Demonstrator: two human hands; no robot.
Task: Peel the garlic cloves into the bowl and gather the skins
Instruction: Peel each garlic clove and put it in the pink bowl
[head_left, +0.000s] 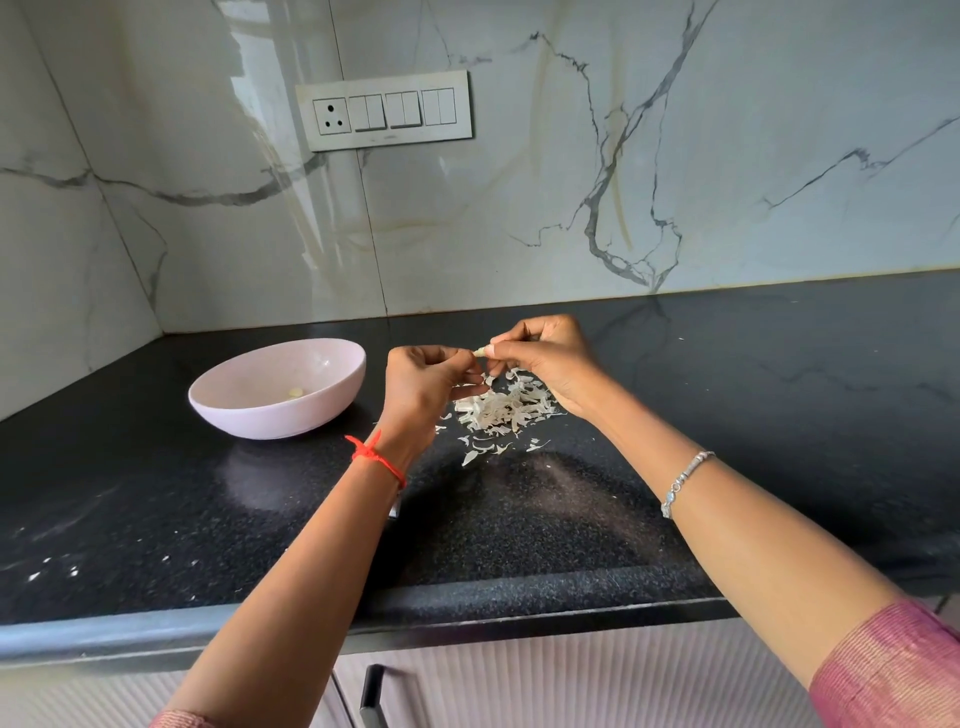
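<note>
Forearms (291, 597) outstretched — left hand (421, 384), right hand (550, 364) pinch garlic clove (480, 352).

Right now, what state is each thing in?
Pale pink ceramic bowl, upright, peeled garlic inside.
Small whitish garlic clove, held over the skins.
White papery garlic skins, loose heap on the black counter.
Left-hand grip, pinching the clove.
Right-hand grip, pinching the clove.

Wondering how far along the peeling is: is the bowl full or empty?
Nearly empty: only a small bit of peeled garlic lies at the bottom of the bowl.
</note>
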